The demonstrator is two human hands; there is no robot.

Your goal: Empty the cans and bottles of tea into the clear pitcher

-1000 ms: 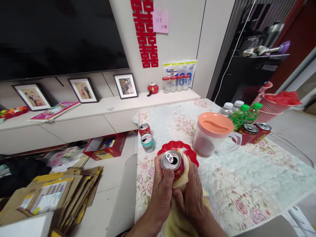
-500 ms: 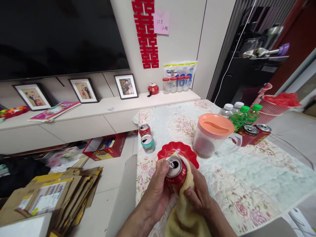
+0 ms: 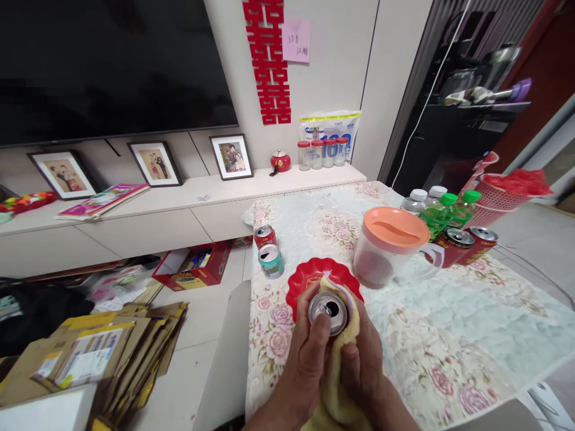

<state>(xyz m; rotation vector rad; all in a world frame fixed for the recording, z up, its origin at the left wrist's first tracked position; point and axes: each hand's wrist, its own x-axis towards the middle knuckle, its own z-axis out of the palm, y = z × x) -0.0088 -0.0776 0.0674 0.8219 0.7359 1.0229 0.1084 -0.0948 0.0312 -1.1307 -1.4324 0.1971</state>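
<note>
An opened drink can [image 3: 340, 317] is upright between my hands, its silver top and dark mouth facing me. My left hand [image 3: 303, 359] is closed around its left side, with the thumb on the lid by the tab. On the other side my right hand [image 3: 366, 353] presses a yellow cloth [image 3: 333, 383] against the can; the cloth hangs down toward me. Just behind the can lies a red scalloped plate [image 3: 299, 287], partly hidden by my hands. Left of the plate stand a teal can [image 3: 271, 266] and a red can [image 3: 264, 237], both opened.
A plastic pitcher [image 3: 372, 257] with an orange lid stands right of the plate. Beyond it are red cans [image 3: 453, 245], green-capped bottles [image 3: 442, 212] and pink baskets [image 3: 494, 206]. Flattened cardboard [image 3: 148, 347] lies on the floor left of the flowered table [image 3: 417, 311].
The can has shifted slightly right and down and turned in my grip. My left thumb has moved from the rim's left edge onto the lid. My right hand keeps the cloth against the can.
</note>
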